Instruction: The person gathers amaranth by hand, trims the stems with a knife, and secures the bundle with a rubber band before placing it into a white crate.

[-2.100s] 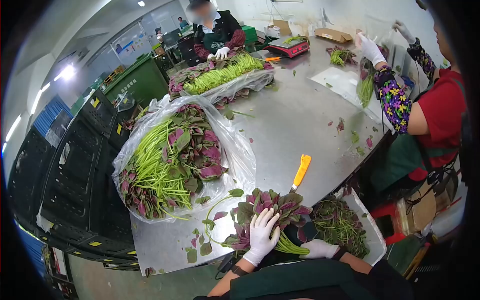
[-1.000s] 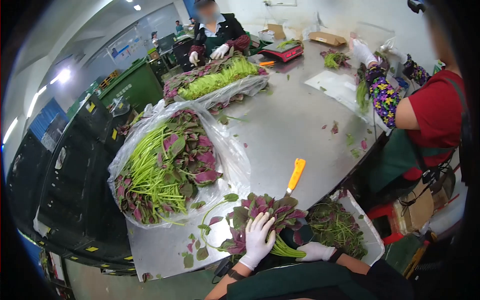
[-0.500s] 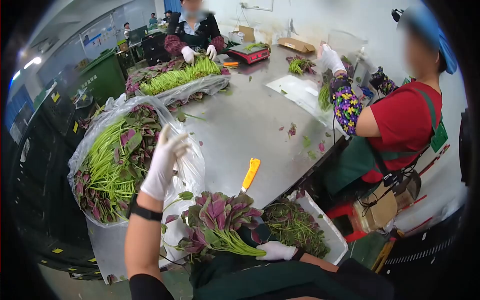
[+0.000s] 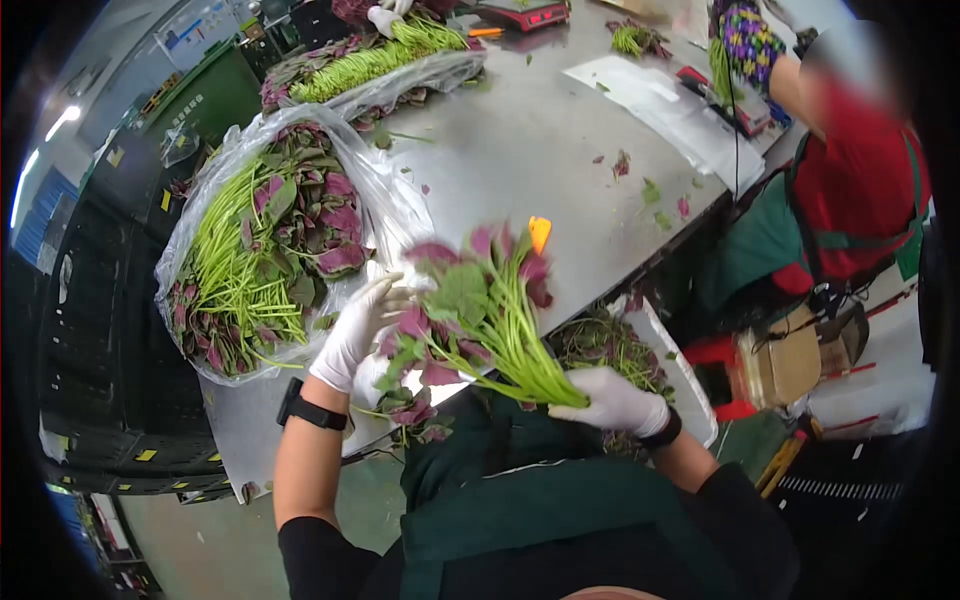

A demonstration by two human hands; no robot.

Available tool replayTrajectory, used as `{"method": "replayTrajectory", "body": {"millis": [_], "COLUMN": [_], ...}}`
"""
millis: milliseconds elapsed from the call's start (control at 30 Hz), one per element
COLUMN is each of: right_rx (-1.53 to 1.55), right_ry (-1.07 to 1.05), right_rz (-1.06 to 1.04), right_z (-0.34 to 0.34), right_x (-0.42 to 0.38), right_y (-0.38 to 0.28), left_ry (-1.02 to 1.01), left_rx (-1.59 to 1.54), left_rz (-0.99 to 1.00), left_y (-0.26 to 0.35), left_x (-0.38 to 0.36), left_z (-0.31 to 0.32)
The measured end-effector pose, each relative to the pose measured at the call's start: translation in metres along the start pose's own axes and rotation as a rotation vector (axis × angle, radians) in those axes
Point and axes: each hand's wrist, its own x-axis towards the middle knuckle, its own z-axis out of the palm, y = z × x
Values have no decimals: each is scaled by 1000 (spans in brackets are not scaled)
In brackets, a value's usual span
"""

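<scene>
My right hand (image 4: 612, 400), in a white glove, is closed round the stem ends of a bunch of green and purple leafy vegetables (image 4: 490, 315). The bunch is raised over the table's near edge, its leaves pointing up and left. My left hand (image 4: 362, 330), also gloved, has its fingers apart beside the leaves and holds nothing. Behind the bunch shows the end of an orange-handled knife (image 4: 540, 234). Some loose leaves (image 4: 415, 412) lie at the table edge below my left hand. An open plastic bag of the same vegetables (image 4: 250, 250) stands to the left.
A white box of greens (image 4: 672, 360) sits below the metal table (image 4: 490, 150) at right. A co-worker in red (image 4: 865, 190) stands at right beside a scale (image 4: 745, 110). Another person's gloved hands (image 4: 385, 18) touch a vegetable pile (image 4: 370, 68) at the back. Black crates (image 4: 95, 330) stand left.
My right hand has lifted the bunch up from the table edge. My left hand has come down towards its leaves. The view has tilted down, and the co-worker's arms have moved.
</scene>
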Motion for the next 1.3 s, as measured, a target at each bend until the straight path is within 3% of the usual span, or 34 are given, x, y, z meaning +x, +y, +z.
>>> {"method": "replayTrajectory", "body": {"millis": [100,267,467,767,967,1133,1300], "right_rx": [-213,-212,-250,-230,-237,-266,-299], "right_ry": [49,56,-3,0,48,61,103], "right_rz": [-144,-144,32,-11,-35,-39,-54], "right_z": [-6,23,35,49,54,53,55], "right_x": [8,5,-10,-1,2,1,1], "right_y": [-4,21,35,45,42,37,41], "left_ry": [-293,-468,-483,-429,-480,-410,-417], "left_rx": [-441,-763,-877,-971,-960,-995,-986], "left_rz": [100,151,168,194,185,169,186], "left_y": [-33,-54,-71,-93,-62,-109,-102], "left_x": [-5,8,7,2,-25,4,-1], "left_z": [32,61,69,62,71,54,51]}}
